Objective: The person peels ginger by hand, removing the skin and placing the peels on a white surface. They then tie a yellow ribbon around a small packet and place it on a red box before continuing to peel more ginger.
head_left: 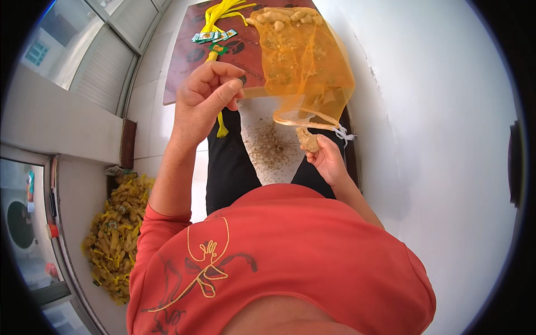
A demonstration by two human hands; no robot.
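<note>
My left hand (207, 92) is raised over the near left part of the table, its fingers curled and the thumb close to the index finger. A narrow yellow mesh bag (222, 125) with a green label runs behind this hand, showing above the knuckles and hanging below; the fingers seem closed round it, though the grip itself is hidden. My right hand (329, 162) grips a knobbly tan ginger root (307, 140) just below the mouth of a large orange mesh sack (304, 70). More ginger pieces (285, 18) lie at the sack's far end.
A low red table (184, 70) carries the sack and a bundle of yellow mesh bags (220, 17) with labels. On the floor at left is a heap of filled yellow bags (117, 234). Brown crumbs (272, 146) lie between my legs. A white wall (424, 139) bounds the right side.
</note>
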